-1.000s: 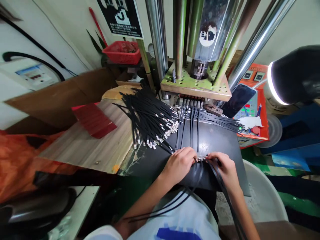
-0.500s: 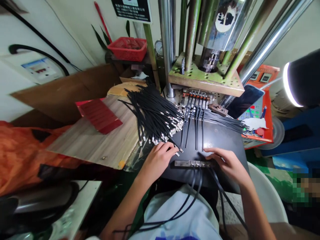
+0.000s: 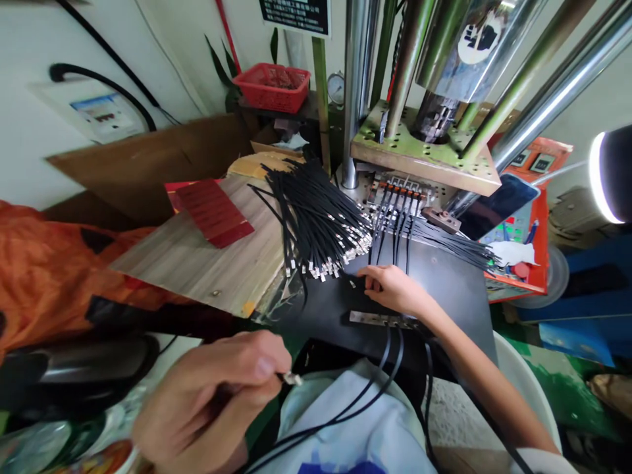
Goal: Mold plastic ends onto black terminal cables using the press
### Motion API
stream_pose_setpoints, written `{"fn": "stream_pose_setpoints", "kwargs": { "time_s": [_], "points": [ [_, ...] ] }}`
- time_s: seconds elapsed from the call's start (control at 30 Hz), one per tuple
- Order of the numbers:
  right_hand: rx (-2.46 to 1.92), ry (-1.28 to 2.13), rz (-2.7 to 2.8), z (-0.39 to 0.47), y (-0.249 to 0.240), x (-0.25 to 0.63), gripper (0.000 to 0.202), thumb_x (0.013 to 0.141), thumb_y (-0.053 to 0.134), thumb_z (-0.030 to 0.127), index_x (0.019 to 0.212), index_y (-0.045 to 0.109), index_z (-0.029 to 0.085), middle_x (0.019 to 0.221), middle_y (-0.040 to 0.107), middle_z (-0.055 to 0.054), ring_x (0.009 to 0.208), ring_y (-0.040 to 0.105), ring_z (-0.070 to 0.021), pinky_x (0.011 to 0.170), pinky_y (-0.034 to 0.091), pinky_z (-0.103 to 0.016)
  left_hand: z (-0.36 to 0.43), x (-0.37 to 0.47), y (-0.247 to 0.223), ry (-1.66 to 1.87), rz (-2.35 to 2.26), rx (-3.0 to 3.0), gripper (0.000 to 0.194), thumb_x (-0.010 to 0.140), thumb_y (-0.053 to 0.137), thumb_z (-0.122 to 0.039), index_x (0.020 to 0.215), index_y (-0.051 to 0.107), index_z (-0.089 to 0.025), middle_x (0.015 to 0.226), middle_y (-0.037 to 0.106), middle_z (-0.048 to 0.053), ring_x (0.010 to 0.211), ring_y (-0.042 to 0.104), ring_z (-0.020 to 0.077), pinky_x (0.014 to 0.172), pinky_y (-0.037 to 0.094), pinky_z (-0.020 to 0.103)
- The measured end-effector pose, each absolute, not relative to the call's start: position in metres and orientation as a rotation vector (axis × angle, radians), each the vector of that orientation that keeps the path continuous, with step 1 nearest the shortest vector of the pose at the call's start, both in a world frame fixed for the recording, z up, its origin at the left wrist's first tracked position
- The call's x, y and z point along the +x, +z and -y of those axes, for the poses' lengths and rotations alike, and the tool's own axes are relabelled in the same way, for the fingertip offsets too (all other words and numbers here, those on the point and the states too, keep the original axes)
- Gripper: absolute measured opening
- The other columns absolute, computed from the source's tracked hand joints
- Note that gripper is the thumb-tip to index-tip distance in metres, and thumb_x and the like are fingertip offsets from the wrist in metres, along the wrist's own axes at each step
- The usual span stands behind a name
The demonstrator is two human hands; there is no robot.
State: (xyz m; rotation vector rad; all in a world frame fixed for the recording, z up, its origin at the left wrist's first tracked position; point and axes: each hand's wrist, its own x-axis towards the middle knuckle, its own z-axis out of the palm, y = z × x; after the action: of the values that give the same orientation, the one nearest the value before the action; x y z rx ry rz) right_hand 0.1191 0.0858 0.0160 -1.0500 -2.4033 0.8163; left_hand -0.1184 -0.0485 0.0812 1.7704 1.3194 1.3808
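Note:
Close to the camera at lower left, my left hand (image 3: 217, 395) is closed in a pinch on a cable end with a small silvery connector (image 3: 292, 379) poking past the fingertips. My right hand (image 3: 392, 288) is over the black work surface, fingers curled together. Whatever those fingers grip is hidden, and a loose connector (image 3: 352, 284) shows just left of them. Nearer my body is a metal strip (image 3: 366, 318) with black cables (image 3: 392, 359) running from it across my lap. A bundle of black cables with connectors (image 3: 316, 217) lies beyond, at left.
A press with a drilled plate (image 3: 424, 158) stands over a fixture (image 3: 402, 187) holding several thin cables. Wooden board (image 3: 197, 257) and red card (image 3: 214, 214) lie left. An orange control box (image 3: 540, 263), a phone (image 3: 498, 204) and a lamp (image 3: 612, 174) are right.
My left hand has moved from the cable bundle down and toward the camera, with a connector in its pinch. My right hand has shifted left and its fingers have curled. The view has turned slightly.

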Motion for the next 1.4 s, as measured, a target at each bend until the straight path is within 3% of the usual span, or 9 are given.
{"fn": "stream_pose_setpoints", "kwargs": {
  "time_s": [0.17,0.27,0.5,0.7,0.87,0.97,1.07,1.23,1.4],
  "points": [
    [-1.134,0.926,1.819,-0.043,0.032,0.165,0.015,0.093,0.048,0.027,0.096,0.062,0.021,0.086,0.069,-0.004,0.067,0.065,-0.0146,0.056,0.053,-0.026,0.027,-0.081,0.046,0.935,-1.204,2.001,0.01,0.092,0.057,-0.021,0.095,0.065,-0.028,0.086,0.067,-0.002,0.07,0.064,0.0105,0.066,0.051,0.02],
    [-1.041,0.802,1.279,-0.003,0.032,0.193,0.004,0.089,0.059,0.025,0.093,0.059,0.026,0.087,0.068,-0.003,0.071,0.065,-0.0166,0.057,0.054,-0.029,0.015,-0.058,0.01,0.848,-1.262,2.178,0.018,0.097,0.046,-0.019,0.097,0.064,-0.021,0.087,0.065,0.001,0.072,0.065,0.0101,0.071,0.05,0.02],
    [-1.286,0.53,1.618,0.038,-0.006,0.207,0.01,0.084,0.068,0.015,0.087,0.066,0.024,0.087,0.073,-0.003,0.091,0.071,-0.0238,0.082,0.058,-0.039,0.01,-0.038,0.014,0.403,-1.518,2.591,0.023,0.092,0.044,-0.013,0.079,0.061,-0.02,0.072,0.058,0.001,0.06,0.063,0.0183,0.054,0.045,0.028],
    [-1.385,0.347,1.755,0.032,-0.03,0.196,0.01,0.092,0.054,0.017,0.088,0.059,0.024,0.088,0.071,-0.003,0.088,0.07,-0.019,0.079,0.056,-0.031,0.004,-0.019,0.042,-0.154,-1.48,2.604,0.031,0.08,0.038,0.003,0.081,0.059,-0.02,0.08,0.062,0.004,0.067,0.068,0.0213,0.056,0.047,0.028],
    [-1.41,0.322,1.871,0.027,-0.026,0.194,0.017,0.091,0.047,0.013,0.083,0.059,0.023,0.081,0.066,-0.002,0.077,0.064,-0.0177,0.071,0.051,-0.028,0.0,-0.025,0.025,0.03,-1.407,2.503,0.032,0.085,0.034,-0.002,0.088,0.061,-0.019,0.087,0.063,0.006,0.073,0.068,0.0218,0.064,0.051,0.03],
    [-1.371,0.451,1.949,0.026,-0.024,0.199,0.012,0.089,0.05,0.013,0.088,0.056,0.023,0.083,0.064,-0.001,0.078,0.062,-0.017,0.072,0.05,-0.027,-0.005,-0.052,0.021,0.201,-1.229,2.244,0.027,0.09,0.048,-0.019,0.112,0.062,-0.024,0.103,0.067,0.005,0.084,0.068,0.0193,0.077,0.054,0.029],
    [-1.332,0.558,1.945,0.028,-0.028,0.204,0.016,0.089,0.047,0.011,0.095,0.054,0.024,0.094,0.062,-0.003,0.086,0.062,-0.0169,0.077,0.052,-0.027,-0.014,-0.083,0.03,0.188,-1.021,2.024,0.059,0.08,0.064,-0.026,0.136,0.05,-0.038,0.121,0.066,0.001,0.086,0.067,0.0166,0.08,0.055,0.025],
    [-1.373,0.497,1.819,0.033,-0.039,0.209,0.022,0.09,0.042,0.011,0.096,0.058,0.024,0.098,0.059,-0.006,0.088,0.062,-0.0167,0.077,0.053,-0.025,-0.062,-0.084,0.055,0.338,-1.057,2.173,0.022,0.09,0.054,-0.035,0.105,0.07,-0.034,0.103,0.073,-0.002,0.092,0.067,0.018,0.085,0.052,0.027],
    [-1.412,0.692,1.568,0.057,-0.014,0.226,0.026,0.094,0.048,0.019,0.113,0.061,0.029,0.131,0.057,-0.008,0.123,0.056,-0.023,0.102,0.047,-0.036,-0.174,-0.018,0.064,0.396,-1.257,2.422,0.025,0.087,0.049,-0.027,0.075,0.07,-0.019,0.082,0.071,0.0,0.081,0.065,0.0151,0.08,0.047,0.022]
  ]
}}
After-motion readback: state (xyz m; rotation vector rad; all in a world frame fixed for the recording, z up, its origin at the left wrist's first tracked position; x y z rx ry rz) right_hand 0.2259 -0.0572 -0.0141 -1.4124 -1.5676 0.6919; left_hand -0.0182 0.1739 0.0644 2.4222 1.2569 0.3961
